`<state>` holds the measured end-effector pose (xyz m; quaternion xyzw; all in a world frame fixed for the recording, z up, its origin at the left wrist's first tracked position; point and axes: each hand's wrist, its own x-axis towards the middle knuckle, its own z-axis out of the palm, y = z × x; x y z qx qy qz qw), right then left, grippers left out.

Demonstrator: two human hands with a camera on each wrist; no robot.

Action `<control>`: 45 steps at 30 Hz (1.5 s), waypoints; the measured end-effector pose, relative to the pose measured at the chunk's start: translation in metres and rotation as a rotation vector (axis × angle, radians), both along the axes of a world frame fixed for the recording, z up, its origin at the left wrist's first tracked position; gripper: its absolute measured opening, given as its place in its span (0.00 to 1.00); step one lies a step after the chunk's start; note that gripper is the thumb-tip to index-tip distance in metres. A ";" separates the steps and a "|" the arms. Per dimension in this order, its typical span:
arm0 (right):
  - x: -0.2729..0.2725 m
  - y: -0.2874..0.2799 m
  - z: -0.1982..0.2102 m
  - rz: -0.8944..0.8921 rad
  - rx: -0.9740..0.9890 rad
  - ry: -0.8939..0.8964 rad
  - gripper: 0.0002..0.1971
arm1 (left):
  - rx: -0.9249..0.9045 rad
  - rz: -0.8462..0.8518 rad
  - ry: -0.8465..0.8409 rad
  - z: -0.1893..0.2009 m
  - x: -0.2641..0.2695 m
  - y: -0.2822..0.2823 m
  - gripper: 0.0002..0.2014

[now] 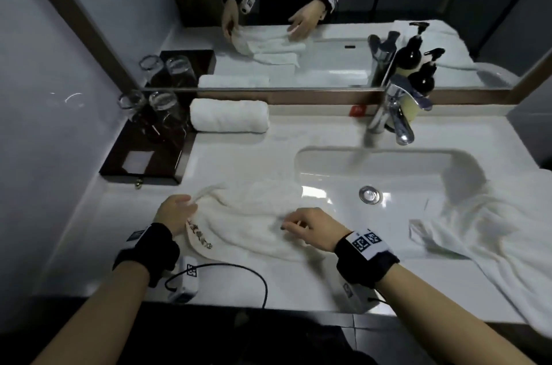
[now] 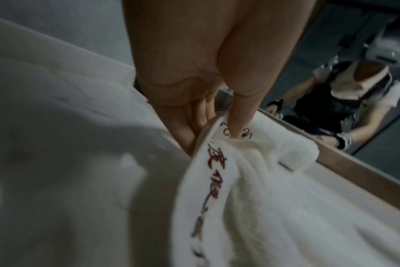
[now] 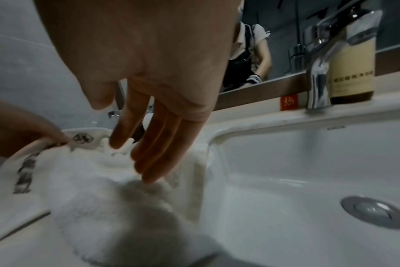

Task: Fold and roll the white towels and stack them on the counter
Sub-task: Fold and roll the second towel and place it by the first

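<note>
**Two hands working a white towel at the front edge of the counter**

At the back left corner of the white moulded counter (image 1: pixel 227 161), a dark wooden tray (image 1: pixel 140 161) is carrying two clear drinking glasses (image 1: pixel 149 107). Just to its right, a rolled white terry towel (image 1: pixel 228 116) is lying along the back edge, below the wood-framed mirror (image 1: pixel 298 36).

Near the front edge, left of the basin, a flat white towel with a dark embroidered border (image 1: pixel 251 221) is lying spread out, its right end reaching the rim of the white sink basin (image 1: pixel 466 164). The left hand (image 1: pixel 176 212) is pinching the towel's embroidered hem at its left end; in the left wrist view the thumb is pressing on top of the border (image 2: pixel 217 180) and the fingers (image 2: pixel 189 126) are curling beneath it. The right hand (image 1: pixel 310 225) is resting over the middle of the same towel, fingers loosely extended and gripping nothing, the fingertips (image 3: pixel 149 173) touching the pile.

At the back edge behind the basin, a chrome tap (image 1: pixel 394 113) is standing beside a dark pump bottle with a pale label (image 1: pixel 409 107). At the right edge, a crumpled white towel (image 1: pixel 484 230) is draping over the counter and partly into the basin.
</note>
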<state>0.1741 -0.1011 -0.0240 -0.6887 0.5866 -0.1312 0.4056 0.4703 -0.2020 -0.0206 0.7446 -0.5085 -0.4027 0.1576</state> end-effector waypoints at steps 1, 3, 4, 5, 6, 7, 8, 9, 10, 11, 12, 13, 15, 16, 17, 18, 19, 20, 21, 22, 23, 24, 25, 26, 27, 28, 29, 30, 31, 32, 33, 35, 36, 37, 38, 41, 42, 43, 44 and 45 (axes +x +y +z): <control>0.004 -0.003 -0.002 -0.082 -0.038 -0.010 0.10 | 0.005 -0.065 -0.054 -0.007 0.009 0.000 0.17; 0.010 -0.010 -0.009 -0.237 -0.109 0.020 0.14 | 0.005 -0.155 -0.115 -0.018 0.020 -0.002 0.14; 0.012 -0.015 -0.012 -0.287 -0.100 0.084 0.20 | 0.010 -0.167 -0.113 -0.023 0.024 -0.004 0.13; 0.014 -0.019 -0.016 -0.330 -0.042 0.174 0.27 | 0.009 -0.170 -0.097 -0.027 0.028 -0.007 0.13; 0.016 -0.023 -0.021 -0.376 0.053 0.251 0.34 | 0.005 -0.169 -0.078 -0.030 0.031 -0.010 0.13; 0.017 -0.026 -0.026 -0.426 0.167 0.287 0.40 | -0.001 -0.167 -0.060 -0.032 0.035 -0.014 0.13; 0.016 -0.028 -0.032 -0.470 0.283 0.268 0.43 | -0.006 -0.172 -0.047 -0.034 0.038 -0.017 0.13; 0.016 -0.030 -0.037 -0.503 0.377 0.201 0.42 | -0.013 -0.181 -0.044 -0.036 0.041 -0.021 0.14; 0.017 -0.030 -0.043 -0.529 0.427 0.121 0.37 | -0.017 -0.184 -0.051 -0.037 0.046 -0.025 0.15; 0.017 -0.029 -0.049 -0.547 0.421 0.076 0.28 | -0.018 -0.184 -0.063 -0.038 0.050 -0.029 0.16; 0.019 -0.028 -0.053 -0.571 0.374 0.066 0.22 | -0.022 -0.181 -0.068 -0.041 0.055 -0.034 0.17; 0.022 -0.027 -0.054 -0.611 0.312 0.089 0.18 | -0.026 -0.173 -0.064 -0.042 0.060 -0.038 0.17; 0.031 -0.026 -0.051 -0.712 0.136 0.153 0.15 | -0.032 -0.149 -0.071 -0.043 0.070 -0.045 0.16; 0.035 -0.026 -0.048 -0.761 0.028 0.136 0.13 | -0.043 -0.151 -0.085 -0.044 0.074 -0.047 0.16; 0.038 -0.028 -0.045 -0.809 -0.067 0.088 0.10 | -0.051 -0.157 -0.099 -0.045 0.079 -0.050 0.15; 0.040 -0.030 -0.041 -0.839 -0.129 0.018 0.08 | -0.069 -0.164 -0.109 -0.047 0.083 -0.052 0.15; 0.044 -0.033 -0.036 -0.851 -0.151 -0.047 0.10 | -0.082 -0.168 -0.118 -0.048 0.087 -0.054 0.13; 0.047 -0.036 -0.032 -0.850 -0.144 -0.107 0.15 | -0.101 -0.172 -0.117 -0.052 0.090 -0.056 0.11; 0.051 -0.038 -0.029 -0.850 -0.100 -0.146 0.21 | -0.098 -0.167 -0.097 -0.053 0.092 -0.056 0.08; 0.054 -0.040 -0.027 -0.859 -0.049 -0.168 0.26 | -0.077 -0.156 -0.055 -0.056 0.094 -0.056 0.07; 0.057 -0.040 -0.026 -0.881 0.004 -0.164 0.29 | -0.039 -0.144 -0.008 -0.058 0.096 -0.054 0.10; 0.058 -0.038 -0.026 -0.903 0.038 -0.145 0.31 | -0.015 -0.131 0.054 -0.061 0.098 -0.051 0.17; 0.058 -0.034 -0.027 -0.915 0.057 -0.108 0.32 | 0.008 -0.112 0.119 -0.061 0.099 -0.047 0.24; 0.057 -0.030 -0.027 -0.913 0.072 -0.061 0.31 | 0.013 -0.100 0.179 -0.065 0.102 -0.043 0.29; 0.056 -0.025 -0.027 -0.893 0.102 -0.015 0.30 | 0.014 -0.100 0.212 -0.065 0.103 -0.038 0.33; 0.055 -0.019 -0.028 -0.857 0.147 0.027 0.28 | 0.003 -0.120 0.226 -0.067 0.105 -0.034 0.33; 0.055 -0.013 -0.029 -0.808 0.200 0.071 0.25 | -0.005 -0.153 0.226 -0.067 0.106 -0.029 0.30; 0.055 -0.008 -0.030 -0.763 0.251 0.109 0.23 | -0.020 -0.186 0.235 -0.067 0.106 -0.023 0.23; 0.055 -0.002 -0.031 -0.733 0.284 0.139 0.21 | -0.028 -0.213 0.248 -0.065 0.105 -0.018 0.19; 0.056 0.002 -0.032 -0.723 0.294 0.160 0.19 | -0.033 -0.234 0.270 -0.063 0.104 -0.013 0.16; 0.057 0.006 -0.032 -0.724 0.280 0.171 0.17 | -0.032 -0.245 0.285 -0.060 0.102 -0.007 0.16; 0.060 0.014 -0.032 -0.731 0.213 0.181 0.09 | -0.050 -0.273 0.306 -0.056 0.099 0.005 0.15; 0.062 0.018 -0.031 -0.729 0.182 0.183 0.08 | -0.062 -0.288 0.321 -0.054 0.098 0.011 0.14; 0.063 0.022 -0.031 -0.723 0.159 0.182 0.10 | -0.076 -0.293 0.326 -0.053 0.097 0.016 0.15; 0.064 0.027 -0.031 -0.716 0.140 0.171 0.12 | -0.089 -0.279 0.331 -0.053 0.097 0.021 0.18; 0.064 0.035 -0.033 -0.678 0.117 0.139 0.11 | -0.162 -0.247 0.254 -0.052 0.087 0.038 0.24; 0.064 0.037 -0.033 -0.657 0.113 0.134 0.09 | -0.193 -0.215 0.201 -0.051 0.082 0.042 0.23; 0.065 0.038 -0.033 -0.640 0.104 0.123 0.07 | -0.208 -0.159 0.173 -0.049 0.076 0.045 0.24; 0.064 0.040 -0.031 -0.628 0.088 0.107 0.05 | -0.217 -0.104 0.170 -0.046 0.070 0.048 0.24; 0.063 0.041 -0.029 -0.621 0.070 0.090 0.04 | -0.227 -0.067 0.165 -0.042 0.066 0.049 0.25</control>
